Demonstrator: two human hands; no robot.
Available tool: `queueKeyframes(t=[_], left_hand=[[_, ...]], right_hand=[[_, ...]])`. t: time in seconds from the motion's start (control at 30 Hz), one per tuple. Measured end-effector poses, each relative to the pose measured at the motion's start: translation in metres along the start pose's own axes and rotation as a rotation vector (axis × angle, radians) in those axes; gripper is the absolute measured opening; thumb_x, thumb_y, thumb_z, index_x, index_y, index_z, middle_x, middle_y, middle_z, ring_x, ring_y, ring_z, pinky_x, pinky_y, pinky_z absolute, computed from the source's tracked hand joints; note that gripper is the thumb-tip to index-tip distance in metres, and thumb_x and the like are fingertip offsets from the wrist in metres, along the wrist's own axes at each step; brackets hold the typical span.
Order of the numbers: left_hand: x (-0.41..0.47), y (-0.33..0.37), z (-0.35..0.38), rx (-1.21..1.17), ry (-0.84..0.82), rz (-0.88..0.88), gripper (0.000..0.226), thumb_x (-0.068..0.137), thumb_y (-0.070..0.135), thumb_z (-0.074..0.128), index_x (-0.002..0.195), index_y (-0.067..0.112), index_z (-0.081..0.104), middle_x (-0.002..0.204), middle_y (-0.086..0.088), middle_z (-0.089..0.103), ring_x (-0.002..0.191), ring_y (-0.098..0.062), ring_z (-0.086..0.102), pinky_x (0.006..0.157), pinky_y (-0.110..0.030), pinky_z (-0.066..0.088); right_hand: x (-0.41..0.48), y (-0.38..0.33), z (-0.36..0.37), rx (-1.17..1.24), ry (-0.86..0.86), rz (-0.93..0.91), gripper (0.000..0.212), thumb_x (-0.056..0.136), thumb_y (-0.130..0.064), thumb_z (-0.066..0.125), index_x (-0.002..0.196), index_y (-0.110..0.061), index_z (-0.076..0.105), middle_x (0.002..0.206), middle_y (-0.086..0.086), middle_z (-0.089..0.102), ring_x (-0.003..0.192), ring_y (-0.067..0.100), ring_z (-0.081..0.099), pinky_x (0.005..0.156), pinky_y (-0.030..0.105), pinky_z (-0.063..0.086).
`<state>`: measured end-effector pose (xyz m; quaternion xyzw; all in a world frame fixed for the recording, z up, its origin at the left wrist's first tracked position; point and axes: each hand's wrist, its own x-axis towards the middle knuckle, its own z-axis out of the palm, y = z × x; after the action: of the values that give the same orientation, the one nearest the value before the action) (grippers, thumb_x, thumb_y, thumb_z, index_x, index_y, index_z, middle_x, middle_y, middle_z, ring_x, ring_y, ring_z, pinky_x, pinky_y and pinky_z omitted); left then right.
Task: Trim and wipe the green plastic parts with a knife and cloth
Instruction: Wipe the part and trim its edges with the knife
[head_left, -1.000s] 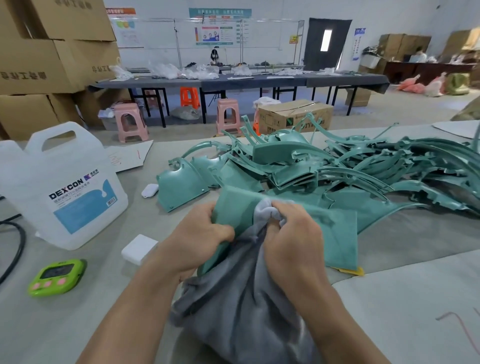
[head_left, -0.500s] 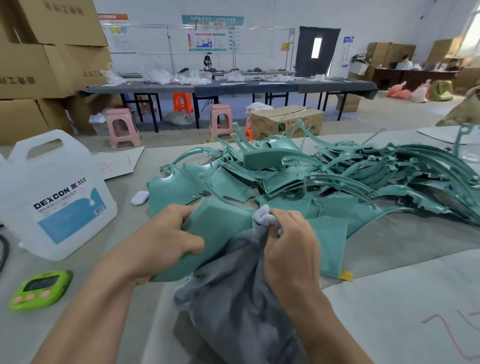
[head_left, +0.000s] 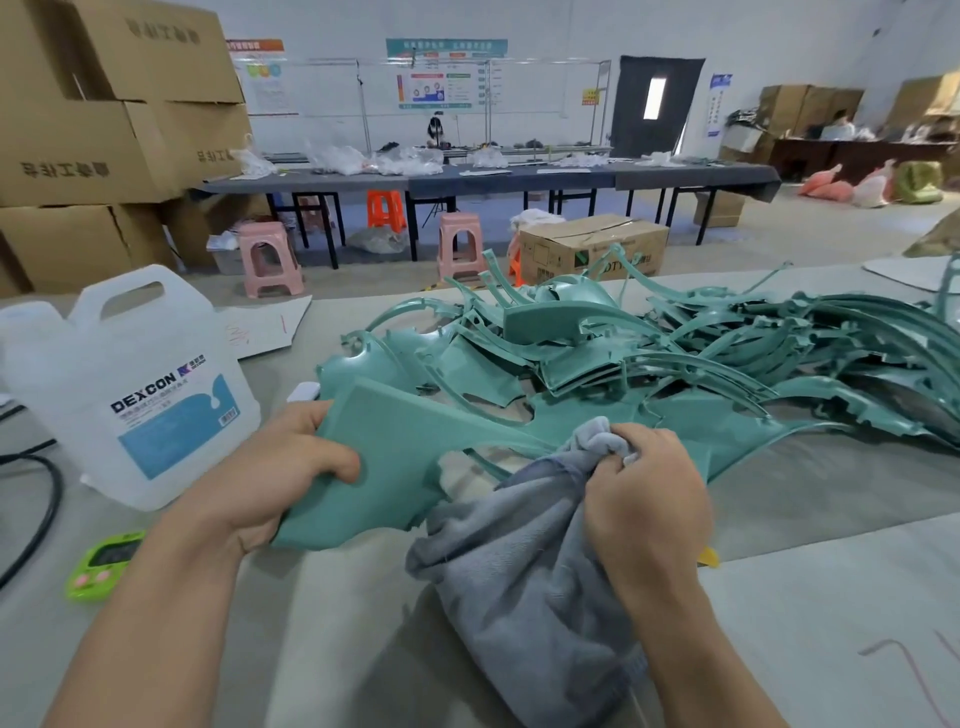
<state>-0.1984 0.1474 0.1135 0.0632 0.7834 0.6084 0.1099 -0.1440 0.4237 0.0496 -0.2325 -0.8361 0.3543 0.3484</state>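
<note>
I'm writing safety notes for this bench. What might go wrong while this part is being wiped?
The green part in the left hand has jagged edges that might nick skin or snag the grey cloth bunched in the right hand. It could also knock the white jug close beside it.

White jug (head_left: 130, 384) label reads "DEXCON"; smaller print seems illegible.

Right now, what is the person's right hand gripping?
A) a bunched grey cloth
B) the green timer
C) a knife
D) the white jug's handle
A: the right hand is closed around the bunched grey cloth, while the left hand holds the green plastic part.
</note>
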Motion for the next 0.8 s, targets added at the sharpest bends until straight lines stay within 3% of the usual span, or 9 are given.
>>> queueKeyframes(t=[0.13, 0.23, 0.3, 0.4, 0.47, 0.53, 0.63, 0.7, 0.8], left_hand=[[0.005, -0.006, -0.022, -0.219, 0.227, 0.008, 0.03, 0.073, -0.014, 0.057, 0.087, 0.006, 0.073, 0.092, -0.03, 0.072, 0.062, -0.037, 0.07, 0.052, -0.053, 0.058], [0.009, -0.007, -0.025, -0.575, 0.256, 0.061, 0.053, 0.064, -0.005, 0.056, 0.114, 0.008, 0.07, 0.109, -0.02, 0.074, 0.075, -0.033, 0.075, 0.053, -0.045, 0.06], [0.009, -0.004, -0.013, -0.685, 0.169, 0.06, 0.058, 0.063, 0.0, 0.055, 0.119, 0.009, 0.069, 0.115, -0.016, 0.074, 0.084, -0.033, 0.076, 0.056, -0.043, 0.061], [0.012, -0.002, 0.019, -0.658, 0.15, 0.021, 0.055, 0.066, -0.004, 0.055, 0.119, 0.004, 0.068, 0.111, -0.019, 0.075, 0.08, -0.033, 0.076, 0.056, -0.042, 0.061], [0.015, -0.001, 0.04, -0.614, 0.209, 0.009, 0.042, 0.077, -0.006, 0.059, 0.116, 0.005, 0.069, 0.104, -0.019, 0.076, 0.075, -0.032, 0.076, 0.055, -0.04, 0.06], [0.017, -0.002, 0.059, -0.582, 0.236, -0.007, 0.022, 0.089, 0.006, 0.067, 0.11, 0.009, 0.071, 0.1, -0.017, 0.077, 0.075, -0.031, 0.076, 0.054, -0.038, 0.059], [0.015, -0.004, 0.087, -0.641, 0.164, -0.064, 0.021, 0.095, 0.028, 0.066, 0.101, 0.011, 0.076, 0.099, -0.014, 0.078, 0.08, -0.029, 0.077, 0.057, -0.037, 0.06], [0.013, -0.004, 0.107, -0.641, 0.141, -0.049, 0.026, 0.098, 0.03, 0.061, 0.092, 0.014, 0.081, 0.097, -0.012, 0.078, 0.08, -0.026, 0.077, 0.058, -0.034, 0.06], [0.006, 0.0, 0.126, -0.545, 0.123, -0.019, 0.018, 0.099, 0.022, 0.061, 0.101, 0.012, 0.076, 0.093, -0.009, 0.079, 0.077, -0.025, 0.077, 0.056, -0.032, 0.058]], right_hand=[[0.009, 0.005, -0.018, 0.375, 0.06, 0.17, 0.015, 0.073, -0.026, 0.05, 0.066, -0.016, 0.059, 0.052, -0.011, 0.046, 0.055, 0.012, 0.04, 0.051, 0.026, 0.035], [0.01, -0.001, -0.023, 0.486, -0.246, 0.291, 0.025, 0.064, -0.026, 0.054, 0.069, -0.001, 0.055, 0.06, -0.002, 0.044, 0.061, 0.016, 0.041, 0.059, 0.036, 0.038], [0.001, -0.011, -0.02, 0.37, -0.38, 0.168, 0.028, 0.07, -0.032, 0.054, 0.076, -0.006, 0.063, 0.063, -0.005, 0.056, 0.064, 0.017, 0.051, 0.061, 0.038, 0.044], [-0.012, -0.019, -0.015, -0.081, -0.279, -0.205, 0.022, 0.081, -0.043, 0.062, 0.095, -0.033, 0.077, 0.115, -0.008, 0.073, 0.112, 0.022, 0.06, 0.095, 0.04, 0.043], [-0.014, -0.023, -0.016, -0.119, -0.089, -0.307, 0.037, 0.081, -0.041, 0.077, 0.116, -0.029, 0.076, 0.133, -0.006, 0.067, 0.128, 0.023, 0.054, 0.111, 0.043, 0.033], [-0.015, -0.025, -0.018, 0.146, -0.099, -0.281, 0.037, 0.079, -0.03, 0.081, 0.116, -0.027, 0.076, 0.109, -0.016, 0.074, 0.108, 0.008, 0.064, 0.099, 0.036, 0.047], [-0.014, -0.036, -0.021, 0.609, -0.427, -0.06, 0.037, 0.082, -0.036, 0.074, 0.119, -0.036, 0.074, 0.075, -0.021, 0.071, 0.074, -0.003, 0.067, 0.073, 0.015, 0.05], [-0.01, -0.039, -0.02, 0.744, -0.539, 0.013, 0.027, 0.082, -0.033, 0.072, 0.104, -0.048, 0.075, 0.086, -0.021, 0.077, 0.081, 0.0, 0.072, 0.071, 0.015, 0.054], [-0.001, -0.04, -0.024, 0.808, -0.518, 0.247, 0.031, 0.088, -0.006, 0.068, 0.113, -0.024, 0.074, 0.096, -0.002, 0.08, 0.089, 0.018, 0.077, 0.079, 0.035, 0.062]])
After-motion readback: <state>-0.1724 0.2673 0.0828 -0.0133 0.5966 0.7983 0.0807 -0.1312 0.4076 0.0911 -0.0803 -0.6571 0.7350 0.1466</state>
